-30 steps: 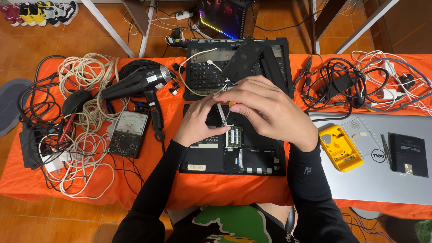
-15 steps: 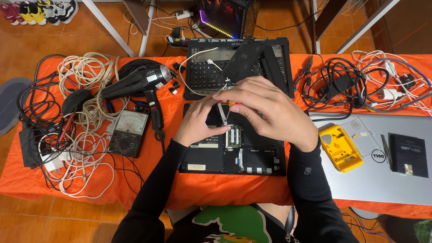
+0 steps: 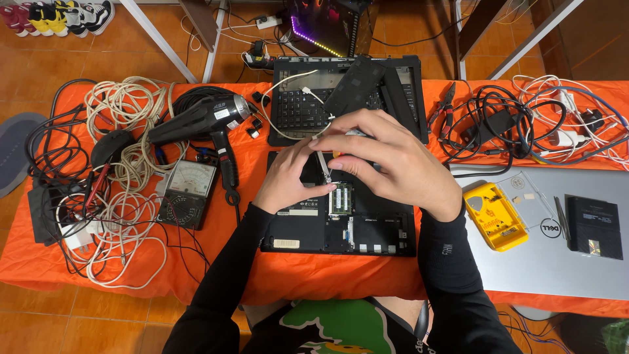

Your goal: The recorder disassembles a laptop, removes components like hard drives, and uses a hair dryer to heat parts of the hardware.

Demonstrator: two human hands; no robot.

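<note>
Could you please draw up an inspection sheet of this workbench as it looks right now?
Surface: orange cloth over the table, crowded.
Job's things: opened black laptop base, green memory module exposed; thin metal tool upright above it.
Clutter: black heat gun, analog multimeter, second keyboard chassis, yellow case, silver laptop, pliers.
Grippers: left hand and right hand meet over the base, pinching the tool.
Cables: white coils left, black and white tangle right.
Surroundings: tiled floor, shoes, lit computer case, power strip.
</note>
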